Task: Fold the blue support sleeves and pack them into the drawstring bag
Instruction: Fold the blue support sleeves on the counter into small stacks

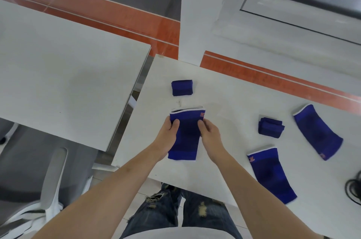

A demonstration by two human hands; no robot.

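five blue knitted support sleeves lie on the white tabletop (224, 90): three flat and unfolded, two already folded into small thick bundles.

the first flat blue sleeve (185, 135) lies lengthwise in front of the person, near the table's left edge. it has a thin white trim along its far end, a small orange mark at its far right corner and a paler blue band at its near end. a strip of white cloth (187, 107) peeks out just beyond its far end; it may be the drawstring bag, but too little shows to tell.

the left hand (168, 139) grips the sleeve's left edge, thumb on top and fingers curled under the fabric. the right hand (210, 131) pinches the right edge in the same way, thumb lying on the blue cloth. both hands are partly closed on this one sleeve, which rests on the table.

the second flat sleeve (270, 174) lies to the right, near the table's front edge, with white trim and an orange mark at its far end. the third flat sleeve (318, 131) lies further right, tilted, its white trim at the far end and its orange mark at the near end.

one folded blue bundle (182, 87) sits beyond the held sleeve, apart from it. the other folded bundle (270, 126) sits between the held sleeve and the tilted one. a black cable loop (353, 190) shows at the right edge.
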